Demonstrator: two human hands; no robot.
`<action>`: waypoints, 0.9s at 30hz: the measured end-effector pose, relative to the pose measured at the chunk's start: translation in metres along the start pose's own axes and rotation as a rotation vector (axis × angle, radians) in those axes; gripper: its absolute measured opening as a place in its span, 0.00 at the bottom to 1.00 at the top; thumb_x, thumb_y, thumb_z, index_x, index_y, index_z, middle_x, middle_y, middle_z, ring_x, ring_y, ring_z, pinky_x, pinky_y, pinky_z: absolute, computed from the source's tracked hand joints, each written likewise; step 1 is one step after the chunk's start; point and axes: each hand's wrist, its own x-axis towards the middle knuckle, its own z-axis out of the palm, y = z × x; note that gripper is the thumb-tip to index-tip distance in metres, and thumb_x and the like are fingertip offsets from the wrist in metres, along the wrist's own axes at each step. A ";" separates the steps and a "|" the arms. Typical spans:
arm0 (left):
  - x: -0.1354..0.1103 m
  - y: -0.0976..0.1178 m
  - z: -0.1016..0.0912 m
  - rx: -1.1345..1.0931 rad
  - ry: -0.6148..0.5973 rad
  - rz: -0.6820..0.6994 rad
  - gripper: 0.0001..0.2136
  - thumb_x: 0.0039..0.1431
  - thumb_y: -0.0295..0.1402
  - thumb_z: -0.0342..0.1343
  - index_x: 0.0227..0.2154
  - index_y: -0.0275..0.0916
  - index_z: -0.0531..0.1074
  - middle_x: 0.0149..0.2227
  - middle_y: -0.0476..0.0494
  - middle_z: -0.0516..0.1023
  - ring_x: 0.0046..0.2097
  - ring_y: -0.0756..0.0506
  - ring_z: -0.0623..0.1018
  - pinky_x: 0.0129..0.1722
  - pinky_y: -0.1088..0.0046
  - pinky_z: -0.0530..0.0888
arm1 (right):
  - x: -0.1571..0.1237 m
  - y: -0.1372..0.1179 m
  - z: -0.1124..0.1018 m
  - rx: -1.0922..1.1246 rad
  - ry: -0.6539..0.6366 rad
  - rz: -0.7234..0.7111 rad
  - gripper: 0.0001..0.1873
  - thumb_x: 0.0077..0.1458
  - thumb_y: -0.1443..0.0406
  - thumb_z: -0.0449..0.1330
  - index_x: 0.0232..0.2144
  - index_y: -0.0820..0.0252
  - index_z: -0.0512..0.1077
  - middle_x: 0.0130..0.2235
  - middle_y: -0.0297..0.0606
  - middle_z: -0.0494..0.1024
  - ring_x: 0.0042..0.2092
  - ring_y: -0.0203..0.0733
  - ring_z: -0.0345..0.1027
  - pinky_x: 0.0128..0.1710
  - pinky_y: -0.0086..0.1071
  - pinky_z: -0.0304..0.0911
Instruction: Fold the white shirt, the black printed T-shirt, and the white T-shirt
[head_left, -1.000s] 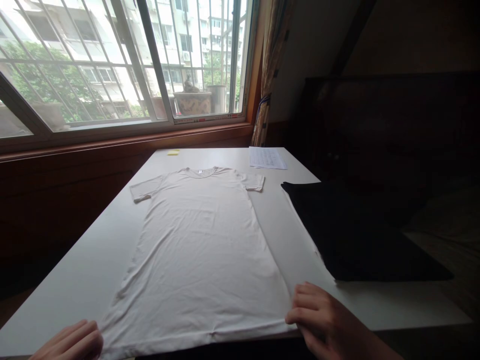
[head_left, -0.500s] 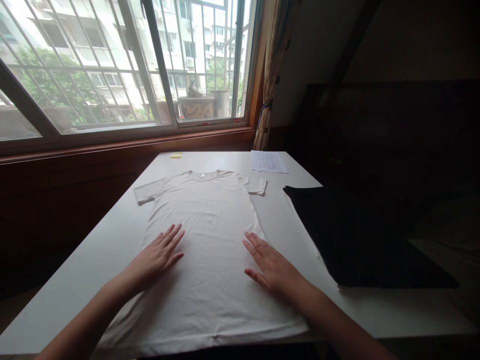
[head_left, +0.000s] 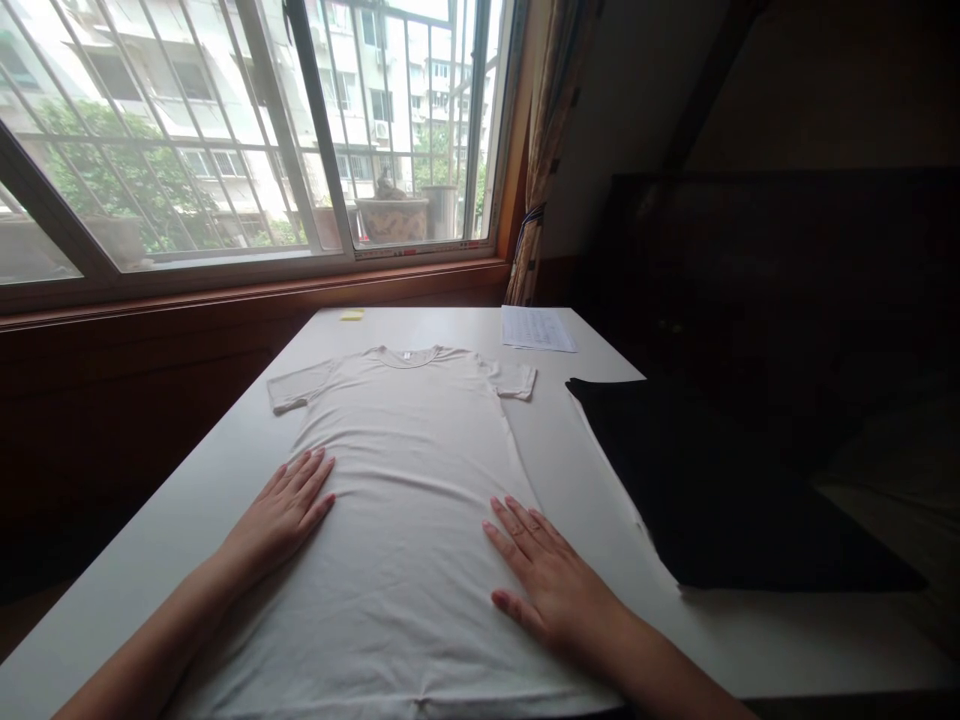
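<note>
A white short-sleeved T-shirt (head_left: 409, 520) lies spread out on the white table, its collar at the far end and its hem at the near edge. My left hand (head_left: 289, 505) rests flat on the shirt's left side, fingers stretched out. On the right side of the shirt my right hand (head_left: 536, 565) lies with its fingers spread, a little nearer to me. Soft creases run across the cloth between the two hands. Neither hand grips the fabric.
Folded black cloth (head_left: 720, 480) lies on the right of the white table (head_left: 187, 510), with something white under its left edge. Printed paper sheets (head_left: 538, 328) and a yellow note (head_left: 352, 314) lie at the far end. A barred window and tied curtain (head_left: 529, 240) stand beyond.
My left hand has moved left and come down on the shirt's side. My right hand has moved nearer to me. New creases have formed across the shirt's middle.
</note>
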 end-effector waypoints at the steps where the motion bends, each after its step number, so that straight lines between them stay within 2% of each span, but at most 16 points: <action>1: -0.003 -0.001 0.000 0.002 0.002 -0.008 0.28 0.75 0.47 0.38 0.72 0.44 0.51 0.74 0.41 0.52 0.73 0.39 0.56 0.70 0.51 0.56 | -0.001 0.000 -0.001 0.011 -0.006 -0.006 0.39 0.69 0.44 0.48 0.74 0.52 0.48 0.75 0.41 0.40 0.75 0.55 0.36 0.72 0.52 0.42; 5: -0.018 -0.009 -0.005 0.026 0.039 0.013 0.27 0.75 0.43 0.38 0.71 0.40 0.55 0.73 0.39 0.56 0.72 0.38 0.59 0.68 0.51 0.59 | -0.005 -0.001 -0.005 0.049 -0.035 -0.029 0.38 0.70 0.45 0.48 0.74 0.51 0.47 0.75 0.40 0.40 0.75 0.54 0.36 0.73 0.53 0.41; 8: -0.029 -0.014 -0.014 0.031 0.093 0.028 0.26 0.74 0.42 0.40 0.67 0.35 0.63 0.68 0.35 0.65 0.67 0.37 0.66 0.66 0.55 0.63 | -0.005 0.000 -0.008 0.066 -0.028 -0.039 0.37 0.70 0.46 0.50 0.74 0.50 0.50 0.75 0.39 0.43 0.75 0.55 0.38 0.72 0.53 0.43; 11: -0.036 -0.016 -0.032 0.029 0.111 -0.017 0.22 0.73 0.42 0.44 0.58 0.35 0.72 0.59 0.36 0.75 0.59 0.37 0.73 0.59 0.58 0.70 | -0.004 0.000 -0.013 0.058 -0.005 -0.053 0.34 0.70 0.48 0.52 0.72 0.50 0.54 0.74 0.39 0.49 0.74 0.55 0.42 0.71 0.52 0.47; 13: -0.039 -0.014 -0.045 0.032 0.099 -0.026 0.18 0.72 0.42 0.46 0.52 0.38 0.75 0.54 0.38 0.78 0.54 0.38 0.75 0.54 0.60 0.71 | -0.004 -0.002 -0.018 0.053 0.029 -0.058 0.31 0.69 0.51 0.54 0.70 0.50 0.60 0.72 0.40 0.57 0.72 0.55 0.48 0.69 0.51 0.52; 16: -0.037 -0.009 -0.063 0.065 0.071 -0.006 0.13 0.71 0.40 0.48 0.43 0.41 0.77 0.45 0.42 0.79 0.47 0.39 0.75 0.48 0.62 0.71 | -0.002 -0.008 -0.028 0.081 0.104 -0.039 0.24 0.66 0.58 0.59 0.62 0.49 0.69 0.65 0.42 0.70 0.65 0.53 0.61 0.63 0.47 0.59; 19: -0.031 -0.005 -0.072 0.133 0.026 -0.006 0.13 0.71 0.35 0.48 0.34 0.41 0.75 0.37 0.43 0.78 0.41 0.40 0.75 0.42 0.64 0.69 | 0.002 -0.013 -0.034 0.116 0.123 -0.018 0.13 0.64 0.65 0.61 0.50 0.51 0.76 0.51 0.40 0.77 0.52 0.47 0.69 0.54 0.42 0.64; 21: -0.026 -0.004 -0.073 0.170 -0.004 -0.002 0.13 0.70 0.32 0.47 0.31 0.41 0.73 0.34 0.44 0.76 0.39 0.41 0.74 0.39 0.64 0.67 | 0.006 -0.015 -0.036 0.102 0.109 -0.017 0.07 0.63 0.69 0.60 0.41 0.54 0.76 0.43 0.37 0.77 0.45 0.45 0.69 0.48 0.40 0.63; 23: -0.022 -0.004 -0.072 0.186 -0.022 0.004 0.12 0.69 0.30 0.48 0.31 0.41 0.73 0.34 0.43 0.76 0.38 0.41 0.74 0.39 0.64 0.66 | 0.010 -0.016 -0.035 0.071 0.105 -0.020 0.07 0.62 0.72 0.59 0.35 0.55 0.75 0.39 0.36 0.76 0.42 0.44 0.68 0.46 0.39 0.61; 27: -0.019 -0.006 -0.074 0.176 -0.040 -0.007 0.10 0.67 0.30 0.49 0.31 0.41 0.73 0.35 0.43 0.76 0.38 0.41 0.75 0.39 0.64 0.67 | 0.015 -0.017 -0.034 0.041 0.118 -0.032 0.08 0.58 0.74 0.60 0.33 0.56 0.73 0.38 0.35 0.75 0.42 0.43 0.67 0.45 0.38 0.59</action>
